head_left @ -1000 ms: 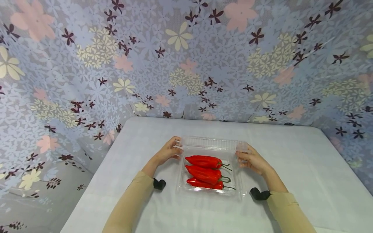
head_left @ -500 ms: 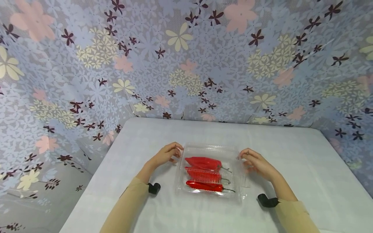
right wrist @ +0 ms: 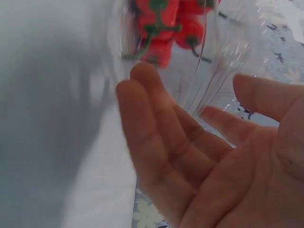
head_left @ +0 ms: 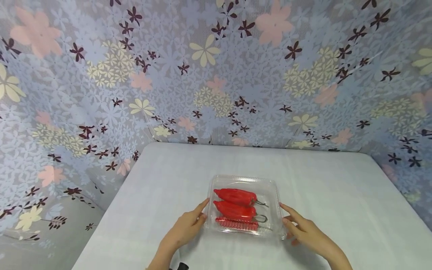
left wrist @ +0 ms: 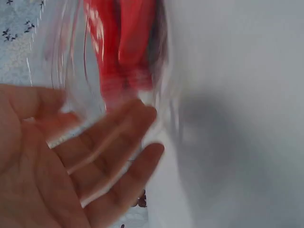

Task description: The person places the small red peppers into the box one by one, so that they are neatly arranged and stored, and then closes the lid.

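Note:
A clear plastic clamshell box [head_left: 243, 179] lies on the white table with its lid down over red peppers. Through the lid show a far pepper [head_left: 235, 196], a middle pepper [head_left: 234, 210] and a near pepper [head_left: 236, 224] under the lid's ribbed edge; their green stems point right. My left hand [head_left: 183, 229] is at the box's left side, index fingertip right at the edge. At the opposite side, my right hand [head_left: 308, 233] has its fingertips along the edge. Both wrist views show loosely extended fingers beside the clear wall, the left hand [left wrist: 71, 156] blurred, the right hand [right wrist: 204, 152] sharper.
A white cloth covers the table [head_left: 337, 180]. Behind it and at both sides hangs a flower-patterned curtain [head_left: 175, 75]. A black wrist mount [head_left: 182, 266] shows at the bottom edge of the head view.
The lid has swung from the far side down over the peppers, its ribbed edge now at the near side. Both hands have moved from the far corners toward the near sides.

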A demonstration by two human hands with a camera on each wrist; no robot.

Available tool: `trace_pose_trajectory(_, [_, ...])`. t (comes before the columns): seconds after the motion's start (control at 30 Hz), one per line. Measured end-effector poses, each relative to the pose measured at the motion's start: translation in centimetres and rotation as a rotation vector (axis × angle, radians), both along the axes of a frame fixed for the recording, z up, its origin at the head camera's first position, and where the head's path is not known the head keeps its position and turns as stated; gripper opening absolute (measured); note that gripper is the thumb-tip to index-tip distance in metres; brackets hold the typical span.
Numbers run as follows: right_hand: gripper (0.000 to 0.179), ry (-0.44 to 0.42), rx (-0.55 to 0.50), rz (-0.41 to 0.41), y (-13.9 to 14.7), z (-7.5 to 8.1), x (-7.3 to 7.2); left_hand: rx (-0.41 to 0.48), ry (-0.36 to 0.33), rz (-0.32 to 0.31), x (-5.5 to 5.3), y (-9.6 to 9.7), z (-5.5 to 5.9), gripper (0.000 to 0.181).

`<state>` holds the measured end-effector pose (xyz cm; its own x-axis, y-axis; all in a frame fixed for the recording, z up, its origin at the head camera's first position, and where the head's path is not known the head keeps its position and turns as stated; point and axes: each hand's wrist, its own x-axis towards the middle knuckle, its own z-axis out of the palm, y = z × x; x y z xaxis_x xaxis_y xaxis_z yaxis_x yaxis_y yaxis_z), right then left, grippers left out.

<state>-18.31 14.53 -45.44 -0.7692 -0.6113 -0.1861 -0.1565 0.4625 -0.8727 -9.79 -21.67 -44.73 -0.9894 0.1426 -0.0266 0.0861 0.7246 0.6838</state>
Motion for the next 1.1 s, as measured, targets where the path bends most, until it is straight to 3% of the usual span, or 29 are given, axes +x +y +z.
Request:
trace_pose_trajectory(0.13, [0.059, -0.006, -0.036, 0.008, 0.1, -0.8, 1.4, 0.082, -0.022, 0.082, 1.4, 1.3, -0.7, 0.05])
trace_pose_trajectory(0.37, [0.065, -0.215, -0.338, 0.001, -1.6, -2.5, 2.7, 0.463, -0.053, 0.104, 1.8, 1.6, -2.0, 0.054])
trace_pose_trajectory(0.43, [0.065, -0.219, -0.443, 0.006, -2.1, -2.9, 3.0, 0.579, -0.054, 0.105, 1.8, 1.6, -2.4, 0.055])
trace_pose_trajectory(0.57, [0.064, -0.149, -0.61, 0.029, -2.5, -3.7, 3.4, 0.756, -0.038, 0.121, 1.9, 1.9, -3.0, 0.054])
trace_pose_trajectory(0.87, [0.065, -0.085, -0.755, 0.02, -2.9, -4.2, 3.8, 0.844, 0.039, 0.157, 2.0, 2.6, -3.7, 0.055])
trace_pose_trajectory(1.1, [0.062, -0.031, -0.74, -0.05, -3.4, -4.0, 4.0, 0.847, 0.096, 0.191, 1.8, 3.0, -3.7, 0.053])
